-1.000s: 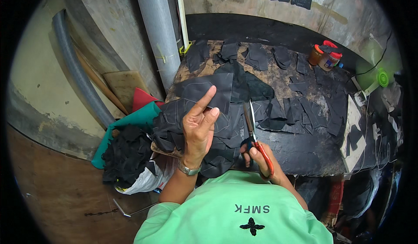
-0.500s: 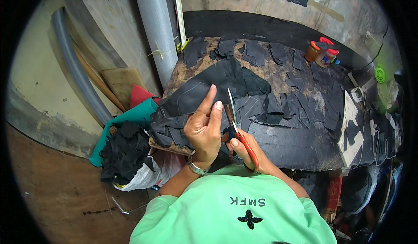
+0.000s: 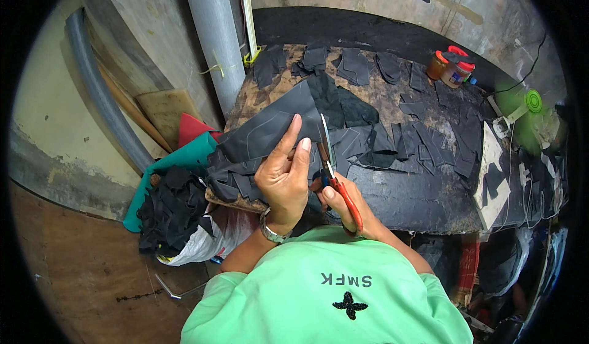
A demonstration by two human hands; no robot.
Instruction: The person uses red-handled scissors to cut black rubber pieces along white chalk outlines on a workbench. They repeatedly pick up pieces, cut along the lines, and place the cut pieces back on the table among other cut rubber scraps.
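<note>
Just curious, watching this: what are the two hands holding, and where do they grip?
The left hand pinches a black sheet at its near edge. The right hand holds red-handled scissors by the handle loops.

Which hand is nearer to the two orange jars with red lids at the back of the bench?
The right. The right hand, gripping the red-handled scissors, sits below and left of the orange jars with red lids. The left hand, holding the large black sheet piece, is farther left.

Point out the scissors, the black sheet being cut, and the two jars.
scissors (image 3: 336, 181), head view, on the red handle near the pivot.
black sheet (image 3: 270, 129), head view, on its flat middle above the left hand.
jars (image 3: 451, 68), head view, between the two red-lidded bodies.
</note>
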